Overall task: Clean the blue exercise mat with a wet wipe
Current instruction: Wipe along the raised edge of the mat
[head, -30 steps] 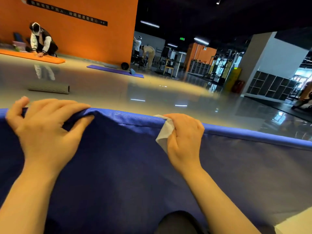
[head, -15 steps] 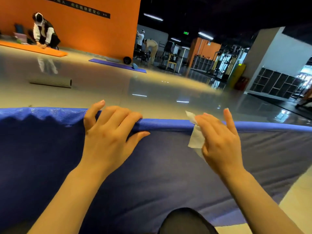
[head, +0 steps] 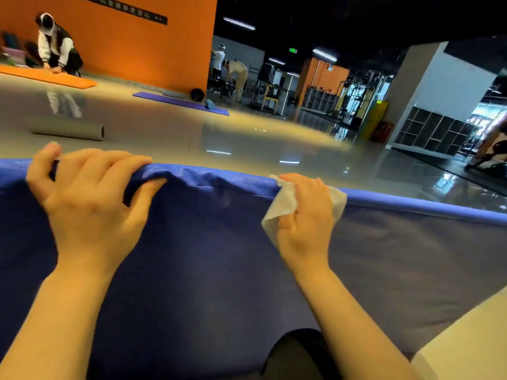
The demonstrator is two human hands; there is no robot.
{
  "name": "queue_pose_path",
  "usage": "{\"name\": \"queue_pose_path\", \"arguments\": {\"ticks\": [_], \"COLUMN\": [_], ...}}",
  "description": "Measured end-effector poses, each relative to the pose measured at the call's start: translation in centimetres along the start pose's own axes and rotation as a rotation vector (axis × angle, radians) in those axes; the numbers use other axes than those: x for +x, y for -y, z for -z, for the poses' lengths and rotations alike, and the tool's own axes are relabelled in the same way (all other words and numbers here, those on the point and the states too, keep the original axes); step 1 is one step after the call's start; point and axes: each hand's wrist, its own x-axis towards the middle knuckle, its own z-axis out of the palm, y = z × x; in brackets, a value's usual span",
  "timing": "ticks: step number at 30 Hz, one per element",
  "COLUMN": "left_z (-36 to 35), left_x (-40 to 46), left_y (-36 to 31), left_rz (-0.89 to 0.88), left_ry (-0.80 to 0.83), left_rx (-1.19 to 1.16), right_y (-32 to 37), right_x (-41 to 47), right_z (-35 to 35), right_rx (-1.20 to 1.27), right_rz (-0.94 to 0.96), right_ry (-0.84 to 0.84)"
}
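The blue mat [head: 214, 270] is matte, its folded far edge rumpled.

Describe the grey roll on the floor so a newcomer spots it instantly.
Start at the orange wall and come down the glossy floor toward the blue mat. Just beyond the mat's raised edge, above the left hand, lies the grey roll. It alone is rolled up; the orange mat and purple mat lie flat.

Layout around the mat's far edge

The mat [head: 219, 270] is lying nearest; the left hand [head: 90, 204] and, to its right, the right hand [head: 304, 215] with the wipe [head: 282, 209] are sitting on its far edge; a rolled mat [head: 68, 131] is lying beyond, left.
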Motion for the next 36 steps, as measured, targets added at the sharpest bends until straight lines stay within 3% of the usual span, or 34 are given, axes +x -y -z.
{"name": "queue_pose_path", "arguments": {"ticks": [5,9,12,20,23,27,30,33,36], "left_z": [0.1,-0.7,-0.6,0.5,0.7,1.2,1.5,0.8,-0.4], "left_x": [-0.5,-1.4,-1.4,-0.6,-0.3,0.4,0.6,-0.5,-1.8], "left_y": [-3.2,-6.3,-6.0,-5.1,-4.3,-2.4,-2.0,-4.9,-8.2], "left_rz": [-0.038,-0.158,-0.170,-0.196,-0.152,0.006,0.066,-0.055,-0.206], "left_ry": [-0.023,0.071,0.018,-0.072,-0.111,-0.039,0.029,0.086,0.209], "left_rx": [0.016,-0.047,-0.149,-0.240,-0.198,-0.127,-0.072,-0.073,-0.070], "right_y": [4.6,4.5,0.6,-11.2,-8.8,-4.0,-0.6,3.1,4.5], "right_x": [0.7,0.0,-0.3,1.6,2.7,2.5,2.2,1.5,-0.3], "right_z": [-2.2,-2.1,-0.2,7.3,6.9,3.9,2.0,0.1,-1.2], "right_rx": [0.015,0.064,0.077,-0.371,-0.617,-0.705,-0.652,-0.506,-0.106], "right_rz": [0.010,0.213,0.344,0.162,0.107,0.020,0.025,0.086,0.183], "right_ry": [0.068,0.147,0.206,0.255,0.358,0.275,0.153,0.114,0.148]}}
